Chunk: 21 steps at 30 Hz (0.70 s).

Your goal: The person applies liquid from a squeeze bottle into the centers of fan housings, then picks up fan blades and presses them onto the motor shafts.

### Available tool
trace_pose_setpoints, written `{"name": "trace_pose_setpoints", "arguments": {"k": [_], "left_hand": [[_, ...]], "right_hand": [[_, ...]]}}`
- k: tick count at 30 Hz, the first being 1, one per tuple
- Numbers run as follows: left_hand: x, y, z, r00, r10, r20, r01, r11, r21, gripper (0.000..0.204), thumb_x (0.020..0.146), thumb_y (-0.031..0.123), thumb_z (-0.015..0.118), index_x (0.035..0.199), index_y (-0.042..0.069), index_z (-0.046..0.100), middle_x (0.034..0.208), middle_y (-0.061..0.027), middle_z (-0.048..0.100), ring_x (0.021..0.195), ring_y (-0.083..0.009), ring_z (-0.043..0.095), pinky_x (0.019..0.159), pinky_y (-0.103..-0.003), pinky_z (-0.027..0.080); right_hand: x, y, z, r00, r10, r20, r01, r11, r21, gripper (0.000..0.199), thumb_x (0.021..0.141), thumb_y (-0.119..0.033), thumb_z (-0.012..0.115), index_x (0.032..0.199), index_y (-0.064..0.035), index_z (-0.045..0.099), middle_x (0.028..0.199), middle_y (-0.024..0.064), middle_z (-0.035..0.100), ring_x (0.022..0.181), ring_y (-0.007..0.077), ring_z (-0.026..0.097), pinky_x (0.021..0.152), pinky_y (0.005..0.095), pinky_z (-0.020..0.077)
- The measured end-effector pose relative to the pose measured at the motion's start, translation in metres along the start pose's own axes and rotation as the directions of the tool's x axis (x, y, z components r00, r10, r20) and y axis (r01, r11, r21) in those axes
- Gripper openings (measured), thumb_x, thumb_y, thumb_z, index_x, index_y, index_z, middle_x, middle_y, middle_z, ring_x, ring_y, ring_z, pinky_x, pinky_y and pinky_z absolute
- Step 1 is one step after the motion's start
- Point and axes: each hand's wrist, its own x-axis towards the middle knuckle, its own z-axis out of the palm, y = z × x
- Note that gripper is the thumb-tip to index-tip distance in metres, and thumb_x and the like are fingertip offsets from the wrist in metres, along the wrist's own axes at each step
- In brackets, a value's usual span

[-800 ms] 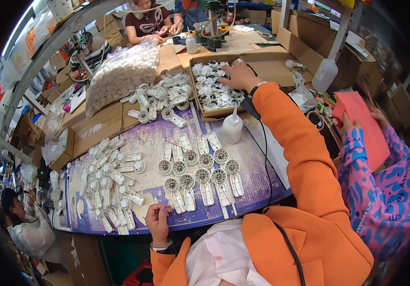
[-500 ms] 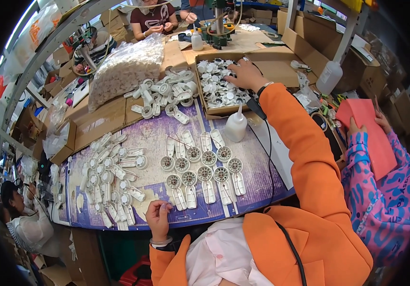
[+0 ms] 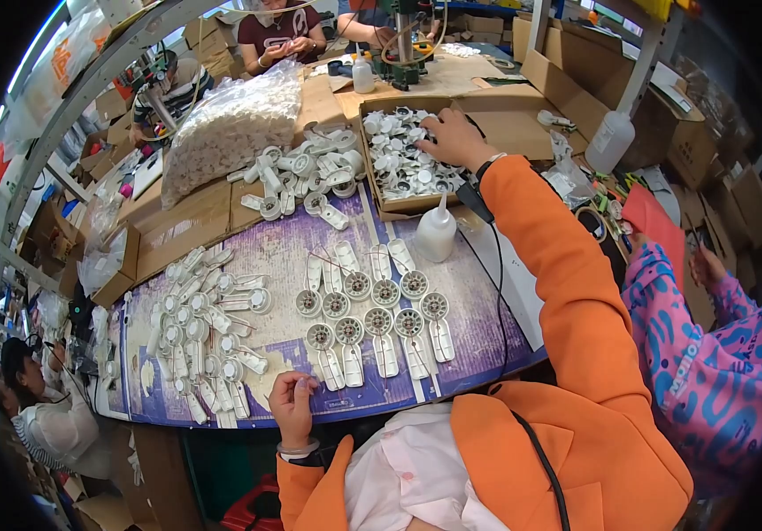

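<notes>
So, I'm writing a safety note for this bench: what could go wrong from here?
The upright white plastic squeeze bottle appears close to the orange right sleeve; drawing the right hand back could knock it over.
The thin black cable running down the purple-patterned tabletop might snag that sleeve.
The rows of white plastic parts with round ends lie near the left hand, so a careless sweep might disorder them.
</notes>
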Motion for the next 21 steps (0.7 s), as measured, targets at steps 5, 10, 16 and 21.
{"name": "trace_pose_setpoints", "arguments": {"k": [5,10,16,21], "left_hand": [[-0.002,-0.002,-0.005,1.000,-0.011,0.004,0.011,1.000,-0.004,0.008,0.090,0.006,0.050,0.093,0.000,0.053,0.079,-0.0046,0.059,0.069,-0.0070,0.050,0.065,-0.019,0.041],[0.000,-0.002,-0.003,1.000,-0.005,0.019,0.005,1.000,-0.005,0.008,0.090,0.006,0.050,0.093,-0.001,0.053,0.081,-0.0050,0.060,0.070,-0.0072,0.051,0.066,-0.019,0.042],[-0.001,-0.001,-0.003,1.000,0.001,0.010,-0.001,1.000,-0.004,0.008,0.090,0.007,0.050,0.092,0.000,0.053,0.080,-0.0048,0.060,0.069,-0.0072,0.050,0.065,-0.019,0.041],[0.000,0.001,0.000,1.000,0.005,-0.006,-0.005,1.000,0.006,0.010,0.091,0.009,0.049,0.090,0.000,0.053,0.077,-0.0041,0.059,0.066,-0.0066,0.047,0.062,-0.019,0.039]], "right_hand": [[0.000,-0.003,-0.001,1.000,-0.007,0.018,0.007,1.000,0.007,0.045,0.085,-0.045,0.053,0.120,-0.0168,0.052,0.116,0.0168,0.047,0.113,0.0341,0.043,0.092,0.0442,0.0406],[0.007,0.013,0.010,0.998,-0.060,-0.008,0.060,0.998,0.022,0.046,0.085,-0.044,0.053,0.120,-0.0144,0.051,0.118,0.0181,0.047,0.113,0.0351,0.042,0.093,0.0430,0.0393],[0.007,0.009,0.011,0.998,-0.066,0.003,0.065,0.997,0.051,0.043,0.085,-0.042,0.052,0.119,-0.0151,0.051,0.117,0.0173,0.048,0.112,0.0347,0.042,0.093,0.0437,0.0390],[0.006,0.007,0.006,0.998,-0.053,0.021,0.052,0.998,0.020,0.042,0.085,-0.041,0.052,0.119,-0.0176,0.051,0.115,0.0158,0.049,0.112,0.0337,0.042,0.093,0.0441,0.0395]]}}
